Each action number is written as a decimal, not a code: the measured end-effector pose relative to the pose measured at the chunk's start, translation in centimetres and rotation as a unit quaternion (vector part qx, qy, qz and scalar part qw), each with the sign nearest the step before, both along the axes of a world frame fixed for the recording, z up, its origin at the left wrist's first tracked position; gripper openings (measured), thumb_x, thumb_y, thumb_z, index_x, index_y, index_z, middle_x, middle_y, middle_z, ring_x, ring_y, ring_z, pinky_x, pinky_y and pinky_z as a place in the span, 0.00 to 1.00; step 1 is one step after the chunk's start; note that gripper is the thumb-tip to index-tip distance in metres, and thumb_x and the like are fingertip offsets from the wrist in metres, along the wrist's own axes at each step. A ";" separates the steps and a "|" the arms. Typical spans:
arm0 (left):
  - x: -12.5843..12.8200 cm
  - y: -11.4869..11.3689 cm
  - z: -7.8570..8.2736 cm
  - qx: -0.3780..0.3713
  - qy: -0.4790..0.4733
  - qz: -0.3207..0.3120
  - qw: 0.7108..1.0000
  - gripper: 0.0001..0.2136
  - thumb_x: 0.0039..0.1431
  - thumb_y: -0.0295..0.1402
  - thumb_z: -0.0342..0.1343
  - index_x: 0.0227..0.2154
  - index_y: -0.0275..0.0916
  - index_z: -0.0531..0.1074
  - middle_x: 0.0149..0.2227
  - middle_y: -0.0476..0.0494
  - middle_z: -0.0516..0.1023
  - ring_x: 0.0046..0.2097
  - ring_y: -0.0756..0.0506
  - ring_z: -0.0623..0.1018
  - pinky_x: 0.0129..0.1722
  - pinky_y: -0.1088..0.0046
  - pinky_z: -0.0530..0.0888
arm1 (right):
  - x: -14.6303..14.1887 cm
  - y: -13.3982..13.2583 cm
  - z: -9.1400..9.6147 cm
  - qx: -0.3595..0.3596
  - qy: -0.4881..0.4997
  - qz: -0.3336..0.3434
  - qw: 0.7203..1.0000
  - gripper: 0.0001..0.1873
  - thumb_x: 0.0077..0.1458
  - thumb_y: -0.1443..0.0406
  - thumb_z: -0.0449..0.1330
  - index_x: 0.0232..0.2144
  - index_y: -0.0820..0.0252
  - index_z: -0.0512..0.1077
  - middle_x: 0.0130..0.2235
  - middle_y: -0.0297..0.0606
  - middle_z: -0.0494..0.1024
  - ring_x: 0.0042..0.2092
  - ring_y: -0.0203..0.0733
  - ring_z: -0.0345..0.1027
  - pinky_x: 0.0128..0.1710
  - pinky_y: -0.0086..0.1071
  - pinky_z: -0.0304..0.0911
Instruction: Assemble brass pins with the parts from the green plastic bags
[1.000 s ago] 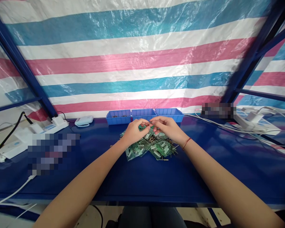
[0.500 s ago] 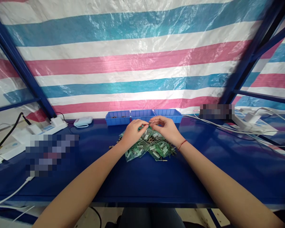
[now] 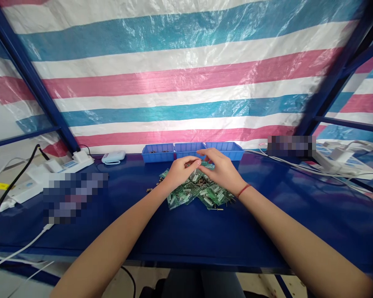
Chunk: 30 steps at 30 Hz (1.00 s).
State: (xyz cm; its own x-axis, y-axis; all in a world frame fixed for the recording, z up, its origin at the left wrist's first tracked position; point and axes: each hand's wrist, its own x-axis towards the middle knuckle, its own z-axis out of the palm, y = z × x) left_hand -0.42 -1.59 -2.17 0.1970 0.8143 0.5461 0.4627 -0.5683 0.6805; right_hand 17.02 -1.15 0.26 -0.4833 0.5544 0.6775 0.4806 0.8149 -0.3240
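Bags (image 3: 216, 195) are lying beneath the pinching left hand (image 3: 180, 170) and half-open right hand (image 3: 222, 169); I cannot tell whether either is holding anything.

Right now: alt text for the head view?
A person's left hand and right hand are close together over a pile of greenish plastic bags and small metal pieces on a blue table. Three blue bins stand behind, before a striped sheet.
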 end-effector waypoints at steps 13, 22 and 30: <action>-5.4 3.3 1.8 0.076 0.080 0.227 0.968 0.10 0.61 0.33 0.51 0.42 0.41 0.75 0.41 0.43 0.80 0.42 0.42 0.77 0.46 0.63 0.72 | 0.5 0.8 0.6 -0.057 -0.066 -0.057 0.995 0.14 0.56 0.68 0.51 0.42 0.63 0.71 0.34 0.41 0.78 0.31 0.40 0.68 0.34 0.33 0.60; -8.9 4.6 0.3 0.111 0.168 0.336 0.920 0.15 0.58 0.35 0.54 0.48 0.44 0.74 0.51 0.38 0.73 0.55 0.33 0.66 0.53 0.52 0.64 | 0.9 1.2 0.0 -0.139 -0.230 0.031 0.963 0.10 0.43 0.73 0.55 0.21 0.59 0.74 0.30 0.37 0.77 0.30 0.39 0.68 0.31 0.31 0.59; -5.7 3.2 0.9 0.139 0.206 0.244 0.938 0.11 0.60 0.33 0.51 0.41 0.43 0.76 0.46 0.43 0.75 0.52 0.39 0.70 0.54 0.60 0.66 | 1.1 1.5 -0.5 -0.147 -0.251 0.025 0.956 0.06 0.46 0.69 0.59 0.28 0.61 0.76 0.35 0.42 0.75 0.34 0.41 0.69 0.36 0.34 0.61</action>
State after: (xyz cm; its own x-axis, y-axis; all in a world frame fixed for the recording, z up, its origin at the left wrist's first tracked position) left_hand -6.09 1.62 -1.31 0.0789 0.6995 0.7103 0.9042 -0.3502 0.2445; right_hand 18.11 0.31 -0.20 -0.7373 0.6535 0.1713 0.5993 0.7497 -0.2807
